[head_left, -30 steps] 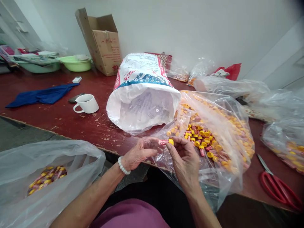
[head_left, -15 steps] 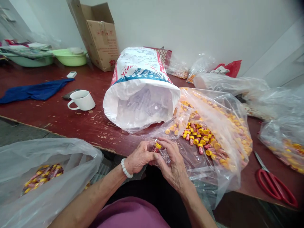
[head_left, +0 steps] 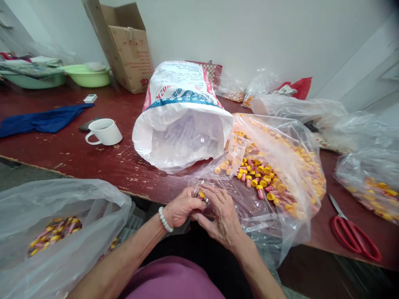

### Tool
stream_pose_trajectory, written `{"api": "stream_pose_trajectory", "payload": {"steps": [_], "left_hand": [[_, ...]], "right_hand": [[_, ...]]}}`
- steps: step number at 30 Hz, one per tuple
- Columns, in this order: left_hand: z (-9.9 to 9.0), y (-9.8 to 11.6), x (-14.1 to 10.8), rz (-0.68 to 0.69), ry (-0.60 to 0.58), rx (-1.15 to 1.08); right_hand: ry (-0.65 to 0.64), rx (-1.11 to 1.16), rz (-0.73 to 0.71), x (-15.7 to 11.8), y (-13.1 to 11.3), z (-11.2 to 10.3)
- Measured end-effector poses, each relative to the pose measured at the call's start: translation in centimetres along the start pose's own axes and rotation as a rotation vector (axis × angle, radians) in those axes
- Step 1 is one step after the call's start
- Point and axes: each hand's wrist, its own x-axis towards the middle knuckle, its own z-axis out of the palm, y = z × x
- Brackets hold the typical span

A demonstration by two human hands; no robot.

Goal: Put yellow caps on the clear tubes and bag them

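Observation:
A small yellow-capped bottle (head_left: 201,194) with clear plastic around it sits between my hands at the table's front edge. My left hand (head_left: 182,206), with a pale bead bracelet at the wrist, is closed on it. Bent over it from the other side is my right hand (head_left: 222,211), its fingertips pressed on the plastic and the bottle. Fingers cover most of the bottle. Just right of my hands, many more red-and-white bottles with yellow caps (head_left: 260,174) lie in an open clear plastic bag (head_left: 280,128).
A white woven sack (head_left: 183,83) lies with its mouth toward me, clear plastic inside. To its left stand a white mug (head_left: 107,135), a blue cloth (head_left: 46,119) and a cardboard box (head_left: 132,58). Red-handled scissors (head_left: 352,234) lie at right. A large plastic bag (head_left: 102,199) with wrapped pieces is lower left.
My right fingers have come down over the bottle's cap and plastic, covering more of it. The bottle sits lower between my hands. The whole view has shifted slightly.

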Motion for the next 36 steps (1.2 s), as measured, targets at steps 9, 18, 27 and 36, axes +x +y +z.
{"api": "stream_pose_trajectory", "payload": {"steps": [9,18,27,36], "left_hand": [[0.7,0.5,0.0,0.239,0.086,0.473],[0.4,0.3,0.1,0.102,-0.113,0.072],[1.9,-1.8,1.7,0.031,0.084,-0.279],[1.8,-1.0,1.3,0.038,0.039,-0.027]], "right_hand": [[0.003,0.093,-0.026,2.0,-1.1,-1.9],[0.320,0.298,0.098,1.3,-0.5,-1.6],[0.452,0.551,0.547,-1.4,1.1,-0.1],[0.478,-0.357,0.593,-1.2,10.5,-7.2]]}}
